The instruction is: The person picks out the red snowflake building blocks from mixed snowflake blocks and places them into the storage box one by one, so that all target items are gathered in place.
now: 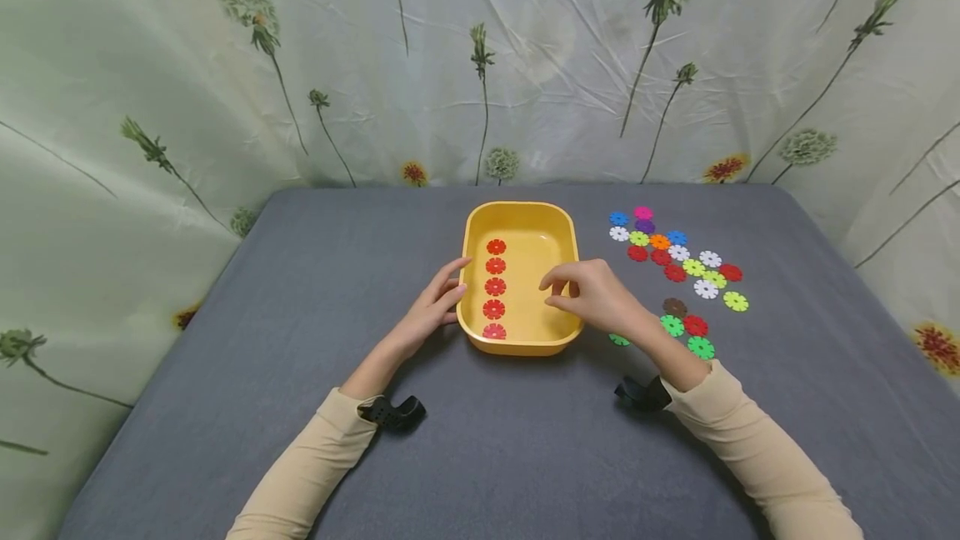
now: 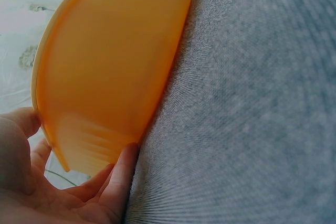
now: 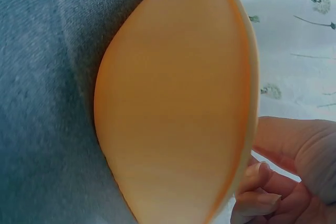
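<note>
Yellow tray [image 1: 531,244] sits on the counter [image 1: 517,448], long axis pointing away from you. Five red discs [image 1: 492,287] line its left side along that axis, left of your curled right grip [image 1: 596,292], over the right side; can't tell if it's pinching anything. Your left grip [image 1: 422,319], spread against the left wall, is nearer the row.

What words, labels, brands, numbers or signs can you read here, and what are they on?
None can be read.
Yellow tray: no lettering visible.
Red discs inside it, loose discs beside it, black wristbands: too small to tell.
Backdrop: printed flowers only.
</note>
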Demonstrator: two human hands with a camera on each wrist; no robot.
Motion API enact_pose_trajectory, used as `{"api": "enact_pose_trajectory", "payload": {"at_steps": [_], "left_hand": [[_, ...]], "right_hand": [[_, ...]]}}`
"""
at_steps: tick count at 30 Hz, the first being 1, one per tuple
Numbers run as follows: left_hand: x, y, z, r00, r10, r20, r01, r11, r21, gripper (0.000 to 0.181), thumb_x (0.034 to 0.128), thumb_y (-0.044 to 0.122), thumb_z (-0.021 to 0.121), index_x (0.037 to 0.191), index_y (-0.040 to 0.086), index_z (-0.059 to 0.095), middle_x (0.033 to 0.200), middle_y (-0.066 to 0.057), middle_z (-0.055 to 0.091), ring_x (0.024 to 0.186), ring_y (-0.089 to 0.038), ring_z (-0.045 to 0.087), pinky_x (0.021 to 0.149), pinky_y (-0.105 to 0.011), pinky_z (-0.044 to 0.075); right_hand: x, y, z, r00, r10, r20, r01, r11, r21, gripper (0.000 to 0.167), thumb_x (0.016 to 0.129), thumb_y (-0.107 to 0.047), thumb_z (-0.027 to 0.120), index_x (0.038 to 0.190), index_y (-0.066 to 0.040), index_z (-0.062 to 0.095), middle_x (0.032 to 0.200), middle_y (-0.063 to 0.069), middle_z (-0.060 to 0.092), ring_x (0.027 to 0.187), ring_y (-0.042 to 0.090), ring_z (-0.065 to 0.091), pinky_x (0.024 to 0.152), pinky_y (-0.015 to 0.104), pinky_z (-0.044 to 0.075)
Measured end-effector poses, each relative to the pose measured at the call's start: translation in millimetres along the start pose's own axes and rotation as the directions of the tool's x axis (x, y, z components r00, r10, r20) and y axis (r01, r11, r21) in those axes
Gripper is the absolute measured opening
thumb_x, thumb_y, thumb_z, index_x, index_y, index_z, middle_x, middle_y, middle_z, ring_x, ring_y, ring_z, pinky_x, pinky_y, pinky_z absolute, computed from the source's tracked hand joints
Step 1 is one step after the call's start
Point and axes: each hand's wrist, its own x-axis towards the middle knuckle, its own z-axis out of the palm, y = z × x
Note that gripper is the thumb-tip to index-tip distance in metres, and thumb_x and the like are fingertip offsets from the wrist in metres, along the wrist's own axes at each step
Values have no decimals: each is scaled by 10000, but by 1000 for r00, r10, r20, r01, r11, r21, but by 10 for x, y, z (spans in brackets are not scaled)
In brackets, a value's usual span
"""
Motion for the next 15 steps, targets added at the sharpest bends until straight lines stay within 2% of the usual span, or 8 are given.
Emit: {"api": "enact_pose_trajectory", "payload": {"at_steps": [15], "left_hand": [[0, 6, 8, 1000, -24, -10, 24, 1000, 14, 488, 991, 381, 418, 1446, 377, 241, 1446, -157, 343, 1275, -338, 466, 974, -430, 492]], "right_hand": [[-229, 185, -207, 993, 65, -96, -65, 998, 2, 189, 796, -99, 726, 979, -58, 708, 775, 27, 664, 619, 145, 492, 530, 185, 421]]}}
